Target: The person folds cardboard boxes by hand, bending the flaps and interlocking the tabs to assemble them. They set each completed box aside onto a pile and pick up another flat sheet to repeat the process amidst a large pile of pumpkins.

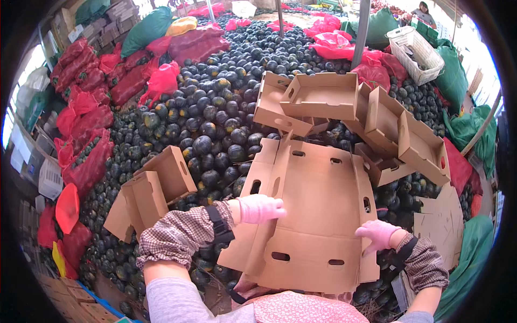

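A partly folded cardboard box blank point(319, 189) with oval hand slots lies in front of me, its left and right side panels bent up. My left hand point(262, 208), in a pink knit glove, is at the blank's left side panel, fingers stretched towards the right. At the right side panel is my right hand point(377, 234), also gloved in pink, thumb and fingers somewhat spread. Whether either hand grips the cardboard cannot be told. Folded open cardboard trays point(323, 91) stand beyond the blank, with more trays point(422, 147) to its right and a few point(147, 198) to its left.
Dark green squashes point(218, 117) cover the floor all round. Red mesh sacks point(91, 161) line the left. Flat cardboard point(440, 226) lies at the right, near green cloth point(468, 262). A metal post point(360, 36) and white crate point(418, 54) stand farther back; a person point(424, 16) is at upper right.
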A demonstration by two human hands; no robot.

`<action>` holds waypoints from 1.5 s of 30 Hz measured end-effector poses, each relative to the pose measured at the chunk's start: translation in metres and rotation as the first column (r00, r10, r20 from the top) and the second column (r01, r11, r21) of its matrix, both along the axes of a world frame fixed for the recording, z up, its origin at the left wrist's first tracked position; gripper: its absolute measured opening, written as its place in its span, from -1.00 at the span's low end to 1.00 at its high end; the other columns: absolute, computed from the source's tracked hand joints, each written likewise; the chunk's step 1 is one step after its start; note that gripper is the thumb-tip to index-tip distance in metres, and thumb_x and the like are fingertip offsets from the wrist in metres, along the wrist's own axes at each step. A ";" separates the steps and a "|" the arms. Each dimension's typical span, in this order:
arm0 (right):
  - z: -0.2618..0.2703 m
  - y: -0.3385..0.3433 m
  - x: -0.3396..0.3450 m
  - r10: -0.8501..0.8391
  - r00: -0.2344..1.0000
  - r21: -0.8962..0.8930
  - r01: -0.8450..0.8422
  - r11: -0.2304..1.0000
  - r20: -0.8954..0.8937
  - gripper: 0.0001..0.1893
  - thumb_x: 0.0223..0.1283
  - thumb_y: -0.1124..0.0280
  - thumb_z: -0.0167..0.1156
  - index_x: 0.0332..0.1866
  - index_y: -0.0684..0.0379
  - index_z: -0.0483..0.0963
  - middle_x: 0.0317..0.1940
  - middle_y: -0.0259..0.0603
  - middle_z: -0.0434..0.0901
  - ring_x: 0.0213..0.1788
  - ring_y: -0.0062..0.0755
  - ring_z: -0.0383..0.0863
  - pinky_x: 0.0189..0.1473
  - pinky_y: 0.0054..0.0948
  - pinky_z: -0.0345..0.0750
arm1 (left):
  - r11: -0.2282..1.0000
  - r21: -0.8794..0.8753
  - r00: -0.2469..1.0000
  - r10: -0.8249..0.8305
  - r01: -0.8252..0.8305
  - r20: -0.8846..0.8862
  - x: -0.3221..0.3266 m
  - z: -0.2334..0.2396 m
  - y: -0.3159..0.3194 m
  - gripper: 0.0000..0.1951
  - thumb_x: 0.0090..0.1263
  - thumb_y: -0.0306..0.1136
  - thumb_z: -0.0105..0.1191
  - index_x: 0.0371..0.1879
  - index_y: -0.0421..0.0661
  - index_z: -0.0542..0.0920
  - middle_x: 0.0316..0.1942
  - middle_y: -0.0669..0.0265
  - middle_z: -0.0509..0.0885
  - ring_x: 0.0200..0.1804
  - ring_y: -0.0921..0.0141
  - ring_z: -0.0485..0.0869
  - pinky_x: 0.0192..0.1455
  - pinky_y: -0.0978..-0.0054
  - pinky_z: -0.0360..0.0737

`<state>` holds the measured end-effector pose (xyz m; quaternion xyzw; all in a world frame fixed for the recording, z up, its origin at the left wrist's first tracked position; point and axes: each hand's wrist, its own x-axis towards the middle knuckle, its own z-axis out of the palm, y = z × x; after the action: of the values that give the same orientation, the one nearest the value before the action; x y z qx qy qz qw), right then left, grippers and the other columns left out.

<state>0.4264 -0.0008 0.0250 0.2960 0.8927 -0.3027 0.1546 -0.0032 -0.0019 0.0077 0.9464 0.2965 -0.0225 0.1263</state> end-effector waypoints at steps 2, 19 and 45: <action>-0.012 0.001 0.017 -0.138 0.962 0.044 0.152 0.987 -0.235 -0.67 -0.09 0.26 0.44 -0.21 0.14 0.58 -0.27 -0.08 0.64 -0.09 -0.05 0.64 -0.02 -0.27 0.58 | 0.999 0.022 0.976 -0.029 0.025 0.216 -0.027 -0.004 -0.012 -0.68 0.06 -0.54 0.15 -0.15 -0.10 0.54 -0.41 0.18 0.49 -0.22 0.07 0.57 -0.15 0.14 0.54; 0.042 -0.154 0.045 -0.418 0.886 -0.121 0.401 0.908 -0.201 -0.67 -0.10 0.38 0.42 -0.14 0.11 0.62 -0.31 -0.15 0.59 -0.22 -0.07 0.60 -0.14 -0.29 0.56 | 0.888 -0.369 0.811 0.421 -0.276 0.406 -0.025 0.037 -0.184 -0.77 0.10 -0.40 0.37 -0.27 -0.09 0.65 -0.38 0.25 0.52 -0.28 0.30 0.58 -0.26 0.35 0.55; -0.011 -0.120 -0.052 0.101 0.984 -0.423 -0.155 0.893 -0.147 -0.60 -0.02 0.28 0.22 -0.02 0.19 0.51 -0.15 0.04 0.61 -0.05 0.09 0.61 0.01 -0.13 0.56 | 0.534 -0.818 0.922 -0.388 0.216 -0.009 0.066 0.015 -0.090 -0.50 0.03 -0.36 0.17 0.05 -0.14 0.51 -0.06 -0.01 0.58 -0.01 -0.01 0.59 0.06 0.16 0.55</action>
<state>0.3741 -0.1211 0.0139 0.1759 0.8284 -0.4998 0.1816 0.0633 -0.0915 0.0230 0.8162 0.0958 -0.2654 0.5043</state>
